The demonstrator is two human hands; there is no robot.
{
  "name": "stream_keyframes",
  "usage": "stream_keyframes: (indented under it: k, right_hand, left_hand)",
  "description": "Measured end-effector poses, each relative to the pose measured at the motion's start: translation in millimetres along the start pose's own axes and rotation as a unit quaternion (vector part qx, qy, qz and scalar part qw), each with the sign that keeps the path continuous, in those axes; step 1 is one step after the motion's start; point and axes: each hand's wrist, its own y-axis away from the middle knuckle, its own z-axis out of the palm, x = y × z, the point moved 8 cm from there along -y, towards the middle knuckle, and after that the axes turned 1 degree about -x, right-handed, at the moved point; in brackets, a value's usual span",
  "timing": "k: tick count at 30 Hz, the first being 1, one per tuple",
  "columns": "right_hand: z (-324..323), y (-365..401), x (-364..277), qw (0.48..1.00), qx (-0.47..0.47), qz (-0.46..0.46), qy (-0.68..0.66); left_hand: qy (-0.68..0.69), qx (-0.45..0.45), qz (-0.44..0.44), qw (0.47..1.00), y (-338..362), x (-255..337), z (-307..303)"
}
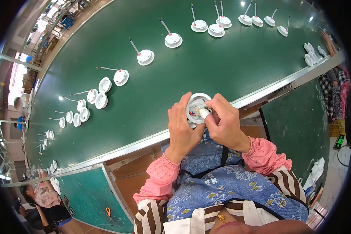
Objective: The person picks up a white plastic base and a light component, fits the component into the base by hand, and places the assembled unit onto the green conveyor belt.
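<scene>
A round white lamp housing [199, 100] is tilted up in front of my body, near the table's metal edge. My left hand [180, 126] grips its left side and lower rim, fingers behind and thumb in front. Inside the housing, small red and blue wires [192, 113] and a yellowish spot show. My right hand [224, 121] is closed over the housing's right part, fingers pinched at the inside. A white wrapping, apparently on a fingertip [204, 112], covers the pinch point. Whatever those fingers hold is hidden.
A green table [156, 93] carries a curved row of similar white housings, many with a grey cable standing up, like this one [145, 57]. Open white cups [101, 100] lie at left. Orange scissors [108, 211] rest on a lower green surface. Another person [43, 193] sits at far left.
</scene>
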Motion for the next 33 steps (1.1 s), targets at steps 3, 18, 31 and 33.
stream_keyframes:
  k: [3, 18, 31, 33]
  right_hand:
    - [1, 0, 6, 0.997, -0.031, 0.054, -0.035]
    - [-7, 10, -13, 0.997, 0.007, -0.071, 0.04]
    - [-21, 18, 9, 0.995, -0.042, 0.026, -0.085]
    - [-19, 22, 24, 0.988, -0.059, 0.065, -0.129]
  left_hand:
    - [0.021, -0.001, 0.001, 1.0, 0, 1, 1]
    - [0.095, -0.014, -0.038, 0.995, 7, 4, 0]
    - [0.228, -0.069, -0.087, 0.967, 14, -7, -5]
    - [0.224, -0.066, -0.081, 0.969, 13, -4, -6]
